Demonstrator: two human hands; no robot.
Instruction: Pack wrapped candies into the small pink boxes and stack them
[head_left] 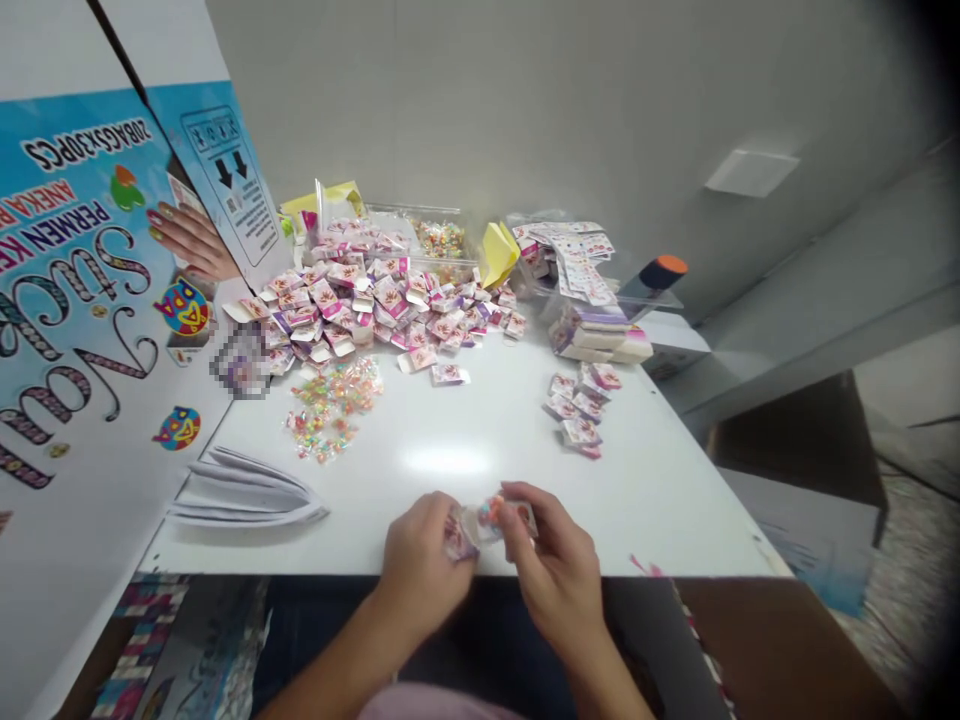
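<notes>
1. Your left hand (pixel 420 550) was over the near edge of the table (pixel 660 490), its fingers curled closed around a small printed box (pixel 459 537).
2. Your right hand (pixel 559 565) was just beside it, thumb and fingers pinched together on a clear packet (pixel 490 513) with coloured bits inside. A pale printed piece (pixel 527 515) also showed between those fingers; you could not tell whether it was part of the packet.
3. The packet was close to the box, between your two hands; you could not tell whether they touched.
4. Ahead of you, toward the left, was a heap of small boxes (pixel 397 305), some with flaps open. Nearer to you was a scatter of filled packets (pixel 337 400).
5. To the right, a small group of boxes (pixel 583 405) lay in front of a clear tray (pixel 667 300) bearing printed cards (pixel 581 262).
6. Folded white papers (pixel 244 495) lay at the table's left, beside a large printed carton (pixel 75 230).
</notes>
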